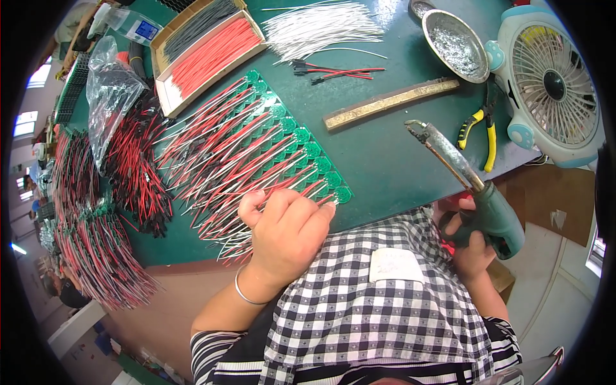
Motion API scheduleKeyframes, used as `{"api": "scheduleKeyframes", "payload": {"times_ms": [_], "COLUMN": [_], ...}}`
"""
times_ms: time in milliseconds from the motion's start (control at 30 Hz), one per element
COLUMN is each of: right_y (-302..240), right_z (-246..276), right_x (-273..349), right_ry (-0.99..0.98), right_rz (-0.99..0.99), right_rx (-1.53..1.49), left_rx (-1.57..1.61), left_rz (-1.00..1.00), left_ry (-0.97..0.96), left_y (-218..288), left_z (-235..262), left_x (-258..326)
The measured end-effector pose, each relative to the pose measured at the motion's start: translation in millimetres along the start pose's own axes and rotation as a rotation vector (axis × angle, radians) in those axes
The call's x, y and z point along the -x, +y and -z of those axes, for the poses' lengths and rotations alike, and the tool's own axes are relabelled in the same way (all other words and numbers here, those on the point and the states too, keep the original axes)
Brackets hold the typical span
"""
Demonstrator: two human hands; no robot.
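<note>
The panel of green circuit boards lies on the table near its front edge, its red and white wires fanned toward the left; this layout probably leaves the board side unobstructed for access. The left hand rests at the panel's near corner, fingers curled in, apparently to steady or feed a lead there; whether the fingertips pinch a wire cannot be told. The right hand is wrapped around the handle of a green soldering gun, its tip raised and well apart from the boards, presumably to keep heat off the wires.

Beyond the panel lie a wooden bar, loose connector leads and a spread of white wires. A divided tray keeps red and black pieces apart, likely for easy picking. On the right are a metal bowl of silvery scraps, yellow-handled pliers and a fan, perhaps for clearing fumes. Wired bundles and a clear plastic bag occupy the left.

The table is dark green. Bright windows show at far left.
</note>
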State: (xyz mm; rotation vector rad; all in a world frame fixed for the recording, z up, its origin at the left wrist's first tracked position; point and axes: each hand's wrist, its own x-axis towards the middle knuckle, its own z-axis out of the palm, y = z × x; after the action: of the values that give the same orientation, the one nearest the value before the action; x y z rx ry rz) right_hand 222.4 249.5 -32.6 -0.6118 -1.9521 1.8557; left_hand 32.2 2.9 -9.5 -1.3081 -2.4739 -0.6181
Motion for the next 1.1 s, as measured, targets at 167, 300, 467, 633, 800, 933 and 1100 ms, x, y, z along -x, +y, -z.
{"api": "scheduleKeyframes", "payload": {"times_ms": [167, 300, 467, 633, 800, 933, 1100], "right_y": [-6, -16, -13, 1, 5, 2, 2], "right_z": [-2, -5, -11, -9, -26, -24, -24], "right_x": [-14, -35, -67, -93, -104, -105, -108], "right_ry": [0.113, 0.210, 0.274, 0.256, 0.298, 0.254, 0.242], "right_rz": [0.076, 0.172, 0.264, 0.267, 0.211, 0.239, 0.209], "right_rx": [-0.082, -0.169, -0.321, -0.544, -0.627, -0.621, -0.581], "left_rx": [0.064, 0.238, 0.424, -0.020, -0.031, 0.166, 0.339], "left_rz": [0.004, 0.011, 0.076, -0.228, -0.360, -0.184, -0.049], "left_ry": [0.002, -0.068, -0.073, 0.187, 0.175, 0.069, -0.096], "left_y": [-3, -11, -26, -46, -89, -126, -137], "left_z": [2, 10, 36, 78, 2, -77, -101], "left_x": [-4, -3, -12, -105, -202, -242, -243]}}
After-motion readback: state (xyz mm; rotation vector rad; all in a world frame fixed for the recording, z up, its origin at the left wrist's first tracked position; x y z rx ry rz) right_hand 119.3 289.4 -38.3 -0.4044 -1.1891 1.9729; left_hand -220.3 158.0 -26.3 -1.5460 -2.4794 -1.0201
